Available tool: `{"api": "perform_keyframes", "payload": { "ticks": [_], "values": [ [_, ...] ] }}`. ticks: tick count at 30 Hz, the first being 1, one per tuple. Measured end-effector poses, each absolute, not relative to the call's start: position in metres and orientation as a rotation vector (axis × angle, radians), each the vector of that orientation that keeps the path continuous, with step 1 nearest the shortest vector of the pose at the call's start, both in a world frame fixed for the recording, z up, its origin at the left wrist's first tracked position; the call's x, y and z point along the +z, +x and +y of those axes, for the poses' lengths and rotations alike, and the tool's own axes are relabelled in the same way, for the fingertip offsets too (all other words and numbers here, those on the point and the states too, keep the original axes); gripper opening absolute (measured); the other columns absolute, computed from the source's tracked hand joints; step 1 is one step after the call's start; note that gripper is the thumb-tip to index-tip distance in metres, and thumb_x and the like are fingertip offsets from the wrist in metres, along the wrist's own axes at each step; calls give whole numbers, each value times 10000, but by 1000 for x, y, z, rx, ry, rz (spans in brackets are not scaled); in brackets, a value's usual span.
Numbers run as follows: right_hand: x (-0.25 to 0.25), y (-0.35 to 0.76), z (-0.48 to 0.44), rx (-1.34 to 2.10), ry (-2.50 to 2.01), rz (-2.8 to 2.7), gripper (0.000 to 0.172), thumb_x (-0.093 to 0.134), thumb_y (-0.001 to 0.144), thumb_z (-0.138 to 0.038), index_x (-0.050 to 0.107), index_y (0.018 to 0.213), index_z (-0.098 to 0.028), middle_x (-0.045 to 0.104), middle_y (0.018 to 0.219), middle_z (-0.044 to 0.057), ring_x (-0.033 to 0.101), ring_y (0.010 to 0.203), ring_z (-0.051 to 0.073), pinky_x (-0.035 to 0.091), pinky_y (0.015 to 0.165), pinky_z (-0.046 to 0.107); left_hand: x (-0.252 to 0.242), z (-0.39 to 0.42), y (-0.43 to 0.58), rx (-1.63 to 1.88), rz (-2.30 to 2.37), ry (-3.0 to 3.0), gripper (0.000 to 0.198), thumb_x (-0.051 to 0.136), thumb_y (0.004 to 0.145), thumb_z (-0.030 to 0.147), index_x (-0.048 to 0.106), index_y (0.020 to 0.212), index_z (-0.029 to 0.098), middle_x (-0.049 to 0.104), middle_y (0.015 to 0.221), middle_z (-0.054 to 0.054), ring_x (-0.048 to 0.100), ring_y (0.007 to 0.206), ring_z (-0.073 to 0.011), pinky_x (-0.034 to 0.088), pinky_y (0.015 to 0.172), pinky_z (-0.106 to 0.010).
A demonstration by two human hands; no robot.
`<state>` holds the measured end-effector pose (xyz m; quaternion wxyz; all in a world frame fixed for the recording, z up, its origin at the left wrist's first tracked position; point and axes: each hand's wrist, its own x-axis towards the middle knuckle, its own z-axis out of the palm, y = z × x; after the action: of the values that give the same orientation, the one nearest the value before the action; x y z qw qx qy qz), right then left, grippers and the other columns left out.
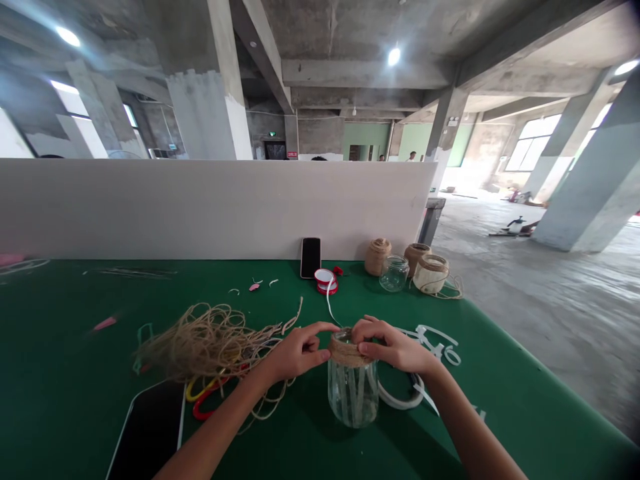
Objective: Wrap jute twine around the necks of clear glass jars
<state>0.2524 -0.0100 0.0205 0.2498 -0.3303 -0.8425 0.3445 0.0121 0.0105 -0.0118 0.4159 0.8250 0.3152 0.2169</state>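
Note:
A clear glass jar (353, 400) stands upright in front of me, with a band of twine (345, 352) wound around its neck. My left hand (303, 348) is at the left of the neck, index finger along the rim and thumb against the twine, its other fingers curled. From the right, my right hand (387, 343) grips the neck, with the thumb on the twine and the fingers over the rim. A white strip runs from a red-edged tape roll (326, 281) toward the back of the jar, where its end is hidden.
Loose twine (200, 343) and red-and-yellow-handled scissors (203, 400) lie left, beside a dark-screened tablet (150, 427). White strips (435, 343) and a white ring (400, 400) are right. Behind stand a phone (311, 258), twine-wrapped jars (377, 257) and a bare jar (394, 274), before a white panel (215, 210).

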Motion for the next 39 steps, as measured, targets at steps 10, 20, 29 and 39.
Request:
{"api": "perform_keyframes", "payload": {
  "ticks": [10, 20, 29, 39],
  "values": [
    [29, 229, -32, 590, -1141, -2345, 290, 446, 885, -274, 539, 632, -165, 512, 624, -46, 546, 743, 124, -67, 1037, 527, -8, -11, 27, 608, 813, 2201, 394, 513, 842, 317, 444, 1220, 229, 289, 545, 87, 289, 492, -87, 203, 487, -197],
    [32, 241, -24, 678, -1086, -2369, 298, 433, 908, -287, 503, 644, -165, 521, 707, -24, 546, 844, 138, -47, 1048, 523, -9, 2, 19, 597, 867, 2233, 438, 538, 830, 410, 447, 1217, 226, 302, 539, 90, 303, 473, -83, 192, 478, -195],
    [21, 244, -14, 828, -1014, -2320, 300, 404, 916, -410, 582, 804, -196, 563, 945, 27, 519, 986, 168, -26, 1065, 514, -2, 10, 3, 620, 872, 2252, 487, 564, 821, 380, 427, 1273, 261, 311, 550, 89, 305, 478, -76, 211, 481, -189],
    [20, 246, -12, 840, -1025, -2323, 349, 384, 917, -445, 571, 770, -190, 559, 929, 29, 509, 993, 169, -2, 1071, 501, 4, 7, -1, 684, 881, 2331, 384, 550, 827, 342, 499, 1195, 244, 249, 525, 93, 246, 440, -70, 191, 468, -195]
  ]
}}
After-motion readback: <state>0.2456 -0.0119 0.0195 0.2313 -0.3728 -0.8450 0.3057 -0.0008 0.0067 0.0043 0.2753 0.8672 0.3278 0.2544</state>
